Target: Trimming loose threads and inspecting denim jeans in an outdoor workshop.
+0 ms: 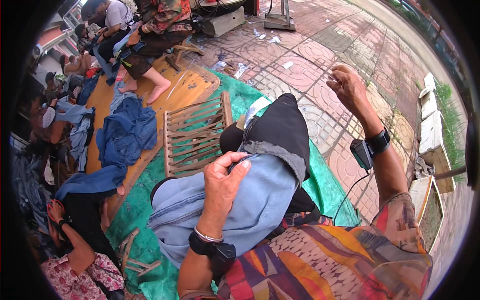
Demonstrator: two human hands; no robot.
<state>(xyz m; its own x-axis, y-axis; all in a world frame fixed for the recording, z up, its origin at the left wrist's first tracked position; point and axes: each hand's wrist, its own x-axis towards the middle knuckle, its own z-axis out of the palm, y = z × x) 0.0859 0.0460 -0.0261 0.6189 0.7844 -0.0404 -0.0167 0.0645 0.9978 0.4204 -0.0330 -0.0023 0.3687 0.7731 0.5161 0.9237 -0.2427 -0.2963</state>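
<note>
A light blue denim garment [267, 187] lies across my lap, with a grey-black edge band [280, 156] over my dark-trousered knee [280, 122]. My left hand [222, 182] is closed on the denim garment, thumb and forefinger pinching it near a dark seam. My right hand [350, 90] is raised away to the right, above the paving, apart from the cloth. Its fingers are curled together in a pinch. Whatever they hold, if anything, is too small to make out.
A wooden slatted stool [195, 132] stands on a green sheet [135, 205] left of my knee. Blue jeans [127, 132] lie on a wooden board [195, 87]. Several people sit at left with denim, one near me in a floral sleeve [77, 262]. White planters [432, 132] line the right.
</note>
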